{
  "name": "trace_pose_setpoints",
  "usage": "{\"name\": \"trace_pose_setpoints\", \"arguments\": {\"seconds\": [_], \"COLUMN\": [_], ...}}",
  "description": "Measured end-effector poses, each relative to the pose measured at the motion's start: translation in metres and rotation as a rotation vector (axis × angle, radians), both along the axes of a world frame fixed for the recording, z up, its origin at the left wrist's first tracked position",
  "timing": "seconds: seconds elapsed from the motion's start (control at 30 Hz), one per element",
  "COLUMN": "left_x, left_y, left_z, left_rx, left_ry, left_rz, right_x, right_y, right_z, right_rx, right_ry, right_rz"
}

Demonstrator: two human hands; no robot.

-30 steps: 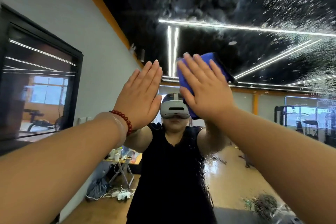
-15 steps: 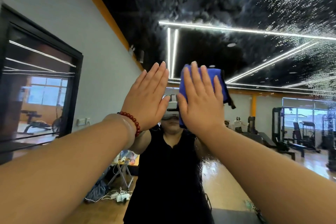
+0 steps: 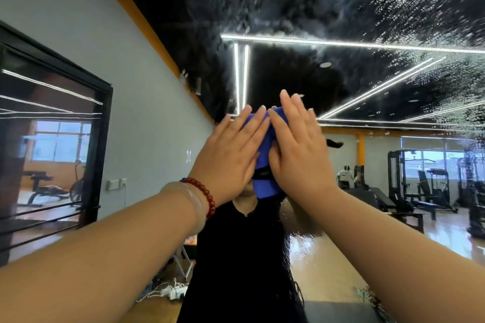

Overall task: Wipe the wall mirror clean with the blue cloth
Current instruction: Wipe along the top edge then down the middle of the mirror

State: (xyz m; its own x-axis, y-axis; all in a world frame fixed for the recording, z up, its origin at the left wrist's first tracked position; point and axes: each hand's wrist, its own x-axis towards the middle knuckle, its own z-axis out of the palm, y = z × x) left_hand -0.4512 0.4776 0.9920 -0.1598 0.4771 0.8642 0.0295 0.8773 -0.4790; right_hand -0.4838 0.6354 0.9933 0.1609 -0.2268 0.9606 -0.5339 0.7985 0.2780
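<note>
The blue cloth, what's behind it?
The blue cloth is pressed flat against the wall mirror by the left hand and right hand. The glass directly behind it is covered.

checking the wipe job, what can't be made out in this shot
Head view only:
- Blue cloth: mostly covered by the left hand and right hand.
- Wall mirror: its edges run out of frame.
- Glass under the hands: hidden, so whether it is clean is unknown.

Both forearms were bare, without sleeves. The left wrist wore a bracelet of round dark-red beads beside a clear bangle.
</note>
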Motion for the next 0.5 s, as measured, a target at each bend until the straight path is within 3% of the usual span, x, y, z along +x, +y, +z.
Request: {"name": "trace_pose_setpoints", "arguments": {"seconds": [0.07,0.17,0.27,0.5], "left_x": [0.001,0.002,-0.002,-0.008], "left_y": [0.005,0.019,0.037,0.052], "left_z": [0.002,0.003,0.000,0.007], "left_rx": [-0.047,-0.072,0.061,0.233], "left_ry": [0.003,-0.021,-0.090,-0.126], "left_rz": [0.012,-0.004,-0.040,0.005], "right_x": [0.000,-0.007,-0.015,-0.018], "right_y": [0.009,0.022,0.027,0.031], "right_z": [0.003,0.003,-0.002,-0.005], "right_rx": [-0.048,-0.089,-0.103,-0.093], "right_ry": [-0.002,-0.073,-0.202,-0.193], "right_rz": [-0.196,-0.292,-0.235,-0.093]}}
